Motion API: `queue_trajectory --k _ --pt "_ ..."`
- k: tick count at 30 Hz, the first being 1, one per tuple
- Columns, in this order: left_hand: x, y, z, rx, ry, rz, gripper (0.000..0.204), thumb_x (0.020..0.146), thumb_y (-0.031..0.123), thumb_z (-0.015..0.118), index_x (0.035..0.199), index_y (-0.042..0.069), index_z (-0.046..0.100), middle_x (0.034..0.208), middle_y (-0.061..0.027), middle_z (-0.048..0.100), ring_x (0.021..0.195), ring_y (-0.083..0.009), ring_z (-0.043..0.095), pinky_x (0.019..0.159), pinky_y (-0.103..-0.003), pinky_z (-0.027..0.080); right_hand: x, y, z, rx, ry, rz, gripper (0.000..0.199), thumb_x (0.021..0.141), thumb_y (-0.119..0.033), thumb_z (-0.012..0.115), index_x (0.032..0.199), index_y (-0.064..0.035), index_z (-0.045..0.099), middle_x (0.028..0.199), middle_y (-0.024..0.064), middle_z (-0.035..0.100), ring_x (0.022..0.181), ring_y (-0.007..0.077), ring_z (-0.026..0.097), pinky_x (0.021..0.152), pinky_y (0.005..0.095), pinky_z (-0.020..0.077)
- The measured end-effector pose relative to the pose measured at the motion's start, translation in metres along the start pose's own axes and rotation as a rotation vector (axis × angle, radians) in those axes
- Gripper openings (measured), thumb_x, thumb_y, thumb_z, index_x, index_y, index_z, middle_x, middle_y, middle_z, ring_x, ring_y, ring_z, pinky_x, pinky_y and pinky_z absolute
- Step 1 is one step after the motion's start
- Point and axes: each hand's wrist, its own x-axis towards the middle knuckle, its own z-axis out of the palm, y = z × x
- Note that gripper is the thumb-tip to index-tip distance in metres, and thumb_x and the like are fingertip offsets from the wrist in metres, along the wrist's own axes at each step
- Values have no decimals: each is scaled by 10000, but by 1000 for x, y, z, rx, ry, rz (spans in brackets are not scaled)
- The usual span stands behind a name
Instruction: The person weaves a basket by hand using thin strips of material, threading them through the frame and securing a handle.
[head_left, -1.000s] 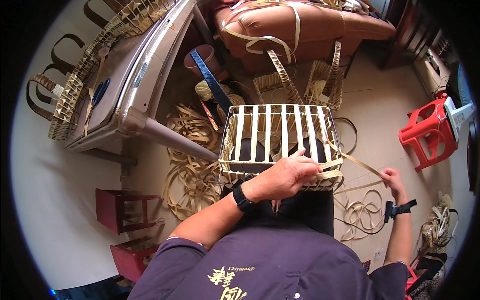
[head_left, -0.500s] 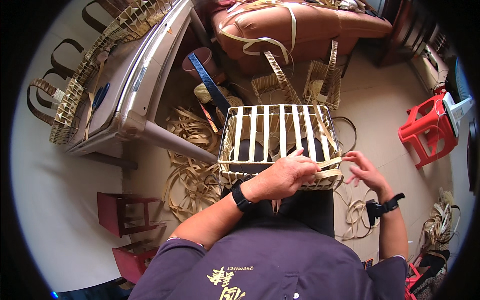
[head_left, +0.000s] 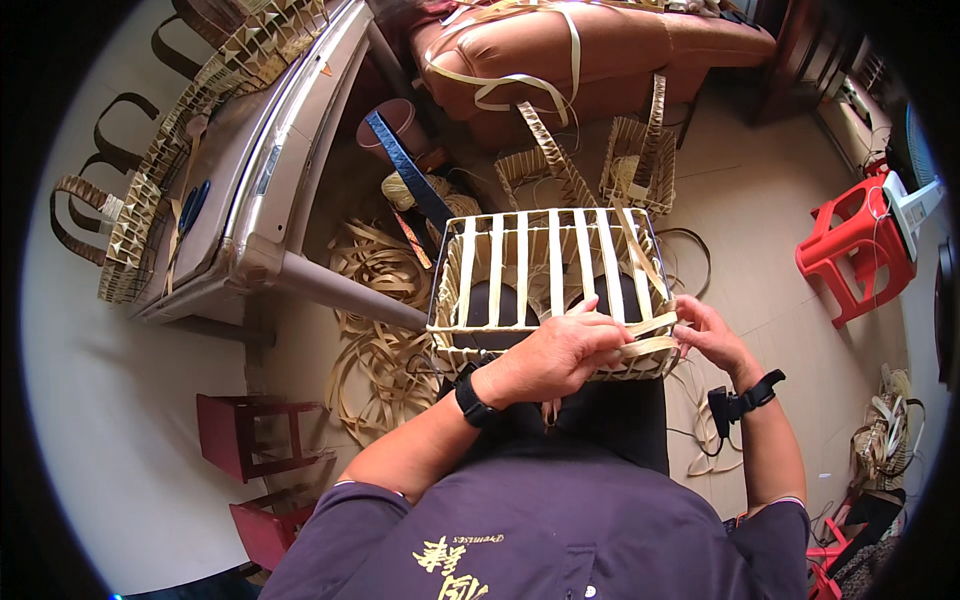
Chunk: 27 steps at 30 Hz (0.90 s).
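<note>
On my lap rests a rectangular basket frame (head_left: pixel 523 265) of dark wire wrapped in pale strips, with several flat strips stretched across its upper face. My left hand (head_left: pixel 572 350) is closed at the frame's near edge, pinching a flat tan strip (head_left: pixel 650 347) between thumb and fingers. That strip runs from it to the right in two bands toward the near right corner. At that corner my right hand (head_left: pixel 712 335) has its fingers bent together around the strip, the fingertips partly hidden. Another loose tan strip (head_left: pixel 640 250) slants over the frame's right side.
A table (head_left: pixel 262 190) with baskets and scissors (head_left: pixel 192 208) stands at left. Heaped strips (head_left: pixel 375 265) lie on the floor beside it. Small handled baskets (head_left: pixel 640 165) and a brown sofa (head_left: pixel 600 55) are beyond the frame. A red stool (head_left: pixel 855 250) stands at right.
My right hand has moved left, from apart with spread fingers to the frame's near right corner, where its fingers close on the strip. My left hand keeps its pinch.
</note>
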Motion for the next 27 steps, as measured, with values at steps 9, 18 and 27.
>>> queue_trajectory --k 9,18,27 --pt "-2 -1 -2 -5 29 46 163 965 45 671 1127 54 687 1046 -106 719 1018 -354 699 1247 -632 272 -7 35 -41 96 102 -104 255 985 -202 727 776 -61 692 734 -30 573 634 57 461 586 236 362" --pt "7 2 5 6 4 59 99 948 -14 640 1038 20 665 1122 -75 737 1034 -330 722 1262 -650 242 -38 19 -29 -171 266 -67 244 943 -157 728 752 -6 712 761 -10 565 686 75 466 623 263 362" --pt "0 1 1 -5 5 12 118 938 -21 615 1036 21 667 1102 -85 734 1050 -322 708 1257 -654 250 -13 114 -83 -142 419 10 263 925 -215 741 739 -32 707 617 -67 505 575 69 425 542 275 334"
